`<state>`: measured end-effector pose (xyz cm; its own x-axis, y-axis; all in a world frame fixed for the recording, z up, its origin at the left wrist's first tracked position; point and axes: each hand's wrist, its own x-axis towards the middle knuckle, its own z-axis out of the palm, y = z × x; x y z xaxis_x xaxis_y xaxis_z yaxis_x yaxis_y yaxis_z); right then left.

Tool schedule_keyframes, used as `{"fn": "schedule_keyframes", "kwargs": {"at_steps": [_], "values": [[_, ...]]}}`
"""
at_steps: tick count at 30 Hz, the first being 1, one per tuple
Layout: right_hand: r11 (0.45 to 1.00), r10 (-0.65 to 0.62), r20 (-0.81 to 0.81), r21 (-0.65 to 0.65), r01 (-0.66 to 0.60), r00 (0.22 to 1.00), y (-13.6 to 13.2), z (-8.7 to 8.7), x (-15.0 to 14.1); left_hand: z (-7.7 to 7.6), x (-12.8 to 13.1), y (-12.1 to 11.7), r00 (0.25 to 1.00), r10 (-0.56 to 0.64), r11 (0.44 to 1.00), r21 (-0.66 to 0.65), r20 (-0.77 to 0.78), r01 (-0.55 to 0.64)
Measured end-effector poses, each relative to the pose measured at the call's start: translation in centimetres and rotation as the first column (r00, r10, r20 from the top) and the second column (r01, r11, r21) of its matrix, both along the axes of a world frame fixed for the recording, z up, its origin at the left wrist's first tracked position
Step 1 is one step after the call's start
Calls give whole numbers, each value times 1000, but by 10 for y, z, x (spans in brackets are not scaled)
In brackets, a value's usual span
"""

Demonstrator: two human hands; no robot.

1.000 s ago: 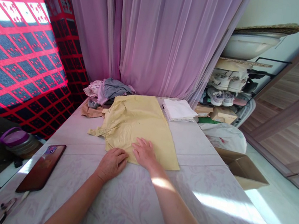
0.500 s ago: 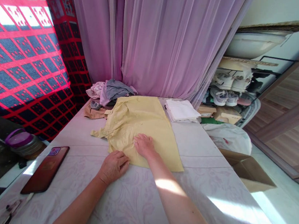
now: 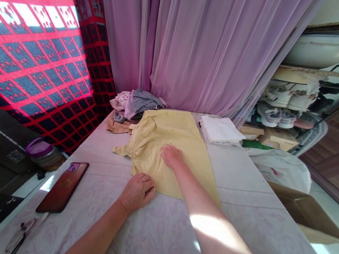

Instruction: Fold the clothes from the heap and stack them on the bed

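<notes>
On the patterned cover [image 3: 157, 242], in the head view, the yellow garment [image 3: 187, 133] lay spread. The right hand [image 3: 172, 157] had moved farther from the garment's near edge than one second before, toward its middle; in my judgement, this left the near part free of its pressure. Its fingers were slightly spread, laid flat, gripping nothing. The left hand [image 3: 139, 190] rested curled at the near edge; whether it held cloth, I could not tell. On the phone [image 3: 63, 188], left of the garment, no brand was readable.
</notes>
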<state>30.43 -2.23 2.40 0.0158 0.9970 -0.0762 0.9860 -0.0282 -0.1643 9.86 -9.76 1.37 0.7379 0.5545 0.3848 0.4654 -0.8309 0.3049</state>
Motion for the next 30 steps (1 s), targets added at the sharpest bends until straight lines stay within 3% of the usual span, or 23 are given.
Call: {"fn": "schedule_keyframes", "kwargs": {"at_steps": [11,15,20,25,30], "values": [[999,-33,-5,-32,33,999,-2,7,-5,1,-1,-1,1000,24,1000,5,6,-24],[1000,-8,-18,-14,8,1000,-26,8,-15,-3,-2,2,993,111,992,54,46,-113],[998,51,-73,37,-48,996,-64,-5,-24,-16,0,8,973,231,972,48,-30,-229],[998,-57,-70,13,58,996,-92,-14,-12,-21,-2,9,970,241,970,33,2,-241],[994,-95,-52,49,97,994,-115,-18,1,-14,0,15,964,266,962,54,28,-267]]}}
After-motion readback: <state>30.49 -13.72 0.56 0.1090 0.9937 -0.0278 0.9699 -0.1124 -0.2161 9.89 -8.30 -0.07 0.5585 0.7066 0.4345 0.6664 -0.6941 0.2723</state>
